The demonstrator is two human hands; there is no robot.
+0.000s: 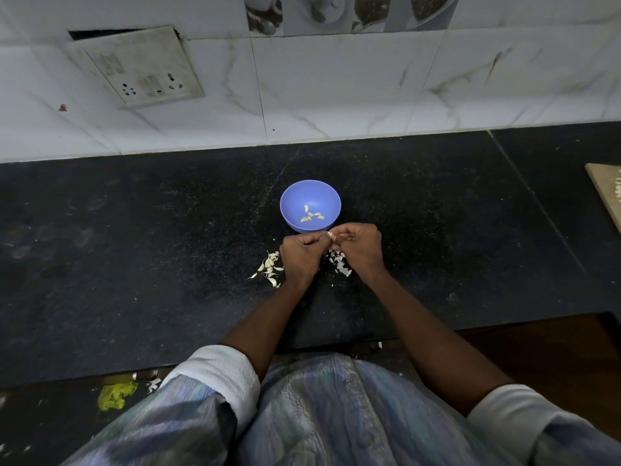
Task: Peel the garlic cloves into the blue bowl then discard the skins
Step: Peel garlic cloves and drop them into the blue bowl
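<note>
two bare hands meet just in front of a small round blue plastic bowl [310, 205] on a black speckled stone counter [134, 264]. the grip is a shared pinch: the left hand [302, 253] and the right hand [359, 245] both have curled fingers, and their fingertips close on one small pale garlic clove [330, 234] held between them, just beside the bowl's near rim. inside the bowl lie a few yellowish peeled cloves [312, 215]. on the counter, under and beside the left hand, sits a loose heap of white garlic pieces [270, 269]; a scatter of papery white skins [341, 265] lies under the right wrist.

the likely step is stripping skin from the pinched clove. what could go wrong: the clove is tiny and could slip out and land among the skins, or a flake of skin could drop into the bowl since the hands work so near its rim.

the clove is mostly hidden by the fingers, so how much skin remains cannot be told. whether the left heap holds unpeeled cloves or only skins is unclear. a wooden board [606, 193] is cut off at the right edge.
</note>
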